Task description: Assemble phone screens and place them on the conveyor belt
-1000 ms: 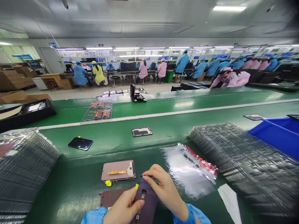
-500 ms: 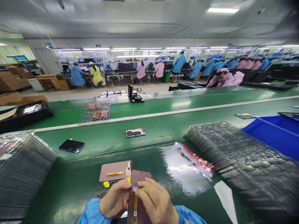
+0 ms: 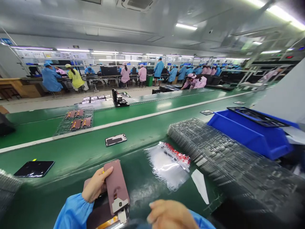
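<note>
My left hand (image 3: 96, 184) grips a phone screen panel (image 3: 116, 181) by its upper left edge, thumb on its brownish-pink back. The panel stands tilted, with a pale connector area and flex cable at its lower end. Beneath it lies another brown panel (image 3: 98, 212) with an orange flex cable (image 3: 107, 221), partly covered. A further pink panel (image 3: 87, 182) shows behind my left fingers. My right hand (image 3: 172, 213) is apart from the panel, at the lower middle. Its fingers are curled together and blurred; what they hold, if anything, I cannot make out.
Clear plastic films with red tabs (image 3: 168, 165) and a white paper strip (image 3: 200, 186) lie to the right. Beyond them are stacked clear trays (image 3: 214, 156) and a blue bin (image 3: 240, 135). A phone frame (image 3: 116, 140) and a dark screen (image 3: 35, 168) rest farther back.
The view has swung right. The held panel has turned, so its connector end now points toward me. My right hand has come off it and moved right.
</note>
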Action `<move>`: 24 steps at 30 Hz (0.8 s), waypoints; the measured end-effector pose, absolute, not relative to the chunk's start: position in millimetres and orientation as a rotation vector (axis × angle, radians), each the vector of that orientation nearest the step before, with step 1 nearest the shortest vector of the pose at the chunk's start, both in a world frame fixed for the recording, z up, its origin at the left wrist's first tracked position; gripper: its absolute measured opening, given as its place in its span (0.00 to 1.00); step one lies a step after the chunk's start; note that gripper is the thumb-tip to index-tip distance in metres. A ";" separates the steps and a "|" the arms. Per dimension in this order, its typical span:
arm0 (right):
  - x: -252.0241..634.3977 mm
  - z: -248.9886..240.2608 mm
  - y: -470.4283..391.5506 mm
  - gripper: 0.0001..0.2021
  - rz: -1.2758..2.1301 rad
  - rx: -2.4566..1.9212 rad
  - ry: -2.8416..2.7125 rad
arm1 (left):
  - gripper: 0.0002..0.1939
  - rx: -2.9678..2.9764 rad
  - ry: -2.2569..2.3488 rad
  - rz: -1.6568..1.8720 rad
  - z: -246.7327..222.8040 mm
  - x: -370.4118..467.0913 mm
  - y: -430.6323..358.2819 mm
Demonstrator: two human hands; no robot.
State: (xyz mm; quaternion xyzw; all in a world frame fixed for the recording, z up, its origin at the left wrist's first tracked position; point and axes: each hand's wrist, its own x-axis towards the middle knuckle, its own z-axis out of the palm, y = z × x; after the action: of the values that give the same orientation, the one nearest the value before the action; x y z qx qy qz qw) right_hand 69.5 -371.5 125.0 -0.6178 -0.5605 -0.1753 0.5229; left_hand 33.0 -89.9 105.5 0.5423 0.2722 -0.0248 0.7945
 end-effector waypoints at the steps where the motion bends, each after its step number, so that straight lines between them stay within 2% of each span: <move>1: 82.1 131.1 -380.8 0.09 -0.430 -1.541 -1.203 | 0.21 1.171 0.592 -0.048 107.1 34.1 -87.4; 3: 117.7 137.4 -392.8 0.08 -0.365 -1.722 -0.849 | 0.21 1.182 0.602 -0.046 112.1 33.9 -85.0; 5: 162.5 131.7 -397.2 0.12 -0.200 -1.843 -0.531 | 0.20 1.187 0.603 -0.046 118.3 31.7 -85.2; 9: 241.9 91.4 -399.1 0.12 -0.112 -1.943 -0.272 | 0.17 1.158 0.578 -0.050 132.4 25.1 -90.0; 12: 267.1 64.7 -403.0 0.10 -0.070 -1.978 -0.161 | 0.16 1.120 0.578 -0.052 144.0 20.8 -94.2; 15: 264.7 58.1 -403.4 0.13 -0.029 -1.918 -0.133 | 0.13 1.113 0.595 -0.029 153.8 21.4 -97.4; 19: 229.2 69.2 -380.2 0.21 0.152 -1.715 -0.256 | 0.14 1.152 0.516 -0.049 155.8 36.2 -108.9; 24: 158.1 75.6 -321.4 0.42 0.725 -1.272 -0.471 | 0.21 1.237 0.314 -0.071 140.6 66.0 -143.2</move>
State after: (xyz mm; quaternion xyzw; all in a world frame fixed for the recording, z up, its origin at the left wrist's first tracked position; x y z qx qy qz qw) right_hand 158.1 -321.4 75.6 -0.5751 -0.2131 0.3276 0.7187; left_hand 66.0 -143.2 140.6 0.5771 0.1465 -0.0330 0.8027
